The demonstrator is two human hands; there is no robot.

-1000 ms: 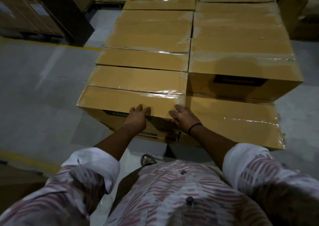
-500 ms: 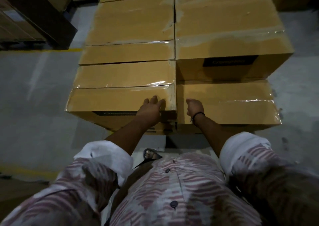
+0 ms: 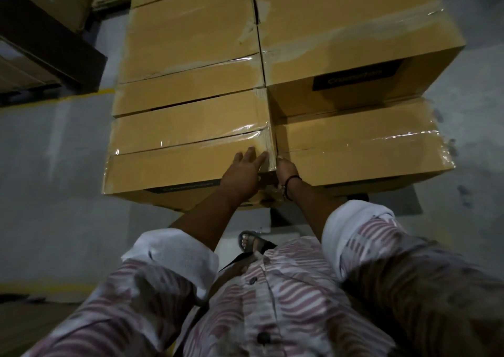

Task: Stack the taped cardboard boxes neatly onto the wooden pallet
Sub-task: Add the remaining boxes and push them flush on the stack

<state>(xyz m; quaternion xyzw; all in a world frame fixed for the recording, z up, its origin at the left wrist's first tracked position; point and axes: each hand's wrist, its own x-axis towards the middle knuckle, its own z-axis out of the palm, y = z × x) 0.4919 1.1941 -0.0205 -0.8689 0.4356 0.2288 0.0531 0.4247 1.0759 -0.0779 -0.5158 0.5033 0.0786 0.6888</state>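
Several taped brown cardboard boxes stand packed together in a stack in front of me. My left hand (image 3: pixel 242 173) lies with straight fingers on top of the near left box (image 3: pixel 177 165), at its right front corner. My right hand (image 3: pixel 286 169) sits at the seam between that box and the lower near right box (image 3: pixel 354 154), its fingers dipping into the gap and hidden. A taller box (image 3: pixel 341 42) with a black label sits one layer up at the right. The pallet is hidden under the boxes.
Dark storage racking with cartons (image 3: pixel 41 42) stands at the far left, behind a yellow floor line (image 3: pixel 81 97). Grey concrete floor (image 3: pixel 54 179) runs along both sides of the stack. My sandalled foot (image 3: pixel 249 240) is just below the box fronts.
The view has closed in on the stack. My left hand slid up onto the near left box's right corner. My right hand shifted left into the seam between the two near boxes.
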